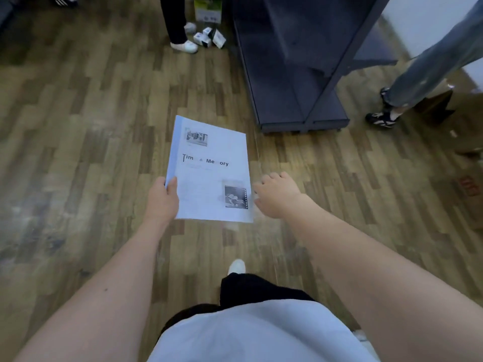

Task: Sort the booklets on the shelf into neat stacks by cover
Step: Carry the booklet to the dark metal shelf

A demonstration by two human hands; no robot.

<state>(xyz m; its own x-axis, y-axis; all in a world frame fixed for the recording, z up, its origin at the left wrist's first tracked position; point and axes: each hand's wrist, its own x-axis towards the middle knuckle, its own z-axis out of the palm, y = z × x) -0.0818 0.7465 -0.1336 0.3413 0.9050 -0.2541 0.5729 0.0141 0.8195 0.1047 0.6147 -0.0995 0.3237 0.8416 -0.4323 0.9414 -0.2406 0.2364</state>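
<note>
Dark grey metal shelf unit [292,74]: upper part cut off by the top edge. Beside its left end, small white cartons [209,39] too blurred to read. White booklet [211,171] before it: title letters partly illegible.

The white booklet [210,169] cover reads "Tim & Me ory", some letters washed out.

The booklet [209,171] is held above the floor [78,152], with the left hand [162,199] at its left edge and the right hand [277,195] just beside its right edge. The shelf [292,74] stands ahead to the right, and small boxes [209,39] lie on the floor left of it.
</note>
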